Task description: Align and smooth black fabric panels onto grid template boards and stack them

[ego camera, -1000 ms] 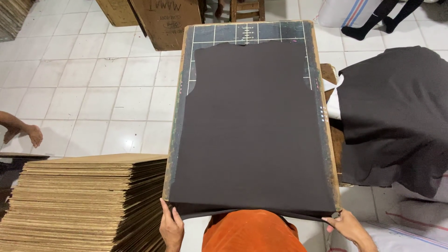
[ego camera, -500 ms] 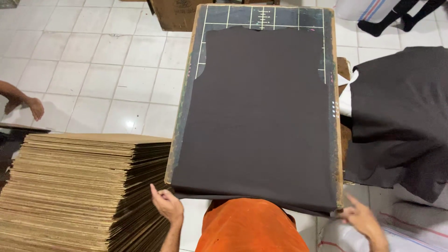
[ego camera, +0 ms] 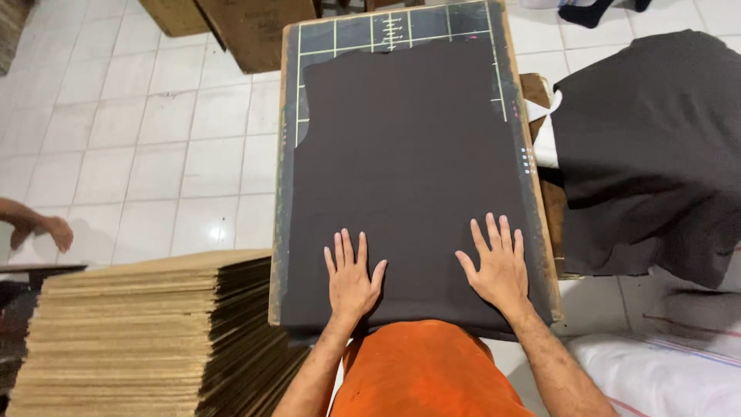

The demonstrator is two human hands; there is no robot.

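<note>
A dark brown cut piece of fabric point(ego camera: 409, 154) lies flat on a board point(ego camera: 287, 93) marked with pale grid lines. My left hand point(ego camera: 351, 279) rests palm down on the fabric's near left part, fingers spread. My right hand point(ego camera: 496, 265) lies flat on the near right part, fingers spread too. Neither hand holds anything. The fabric's near edge hangs over the board above my orange clothing point(ego camera: 424, 371).
A tall stack of brown cardboard sheets point(ego camera: 147, 332) stands at the left. A pile of dark fabric point(ego camera: 648, 147) lies at the right. Another person's hand point(ego camera: 46, 232) shows at the far left. Cardboard boxes point(ego camera: 239, 23) stand on the white tiled floor beyond.
Both my hands have come up from the fabric's near corners below the board edge and now lie flat on top of the fabric. The view has shifted slightly.
</note>
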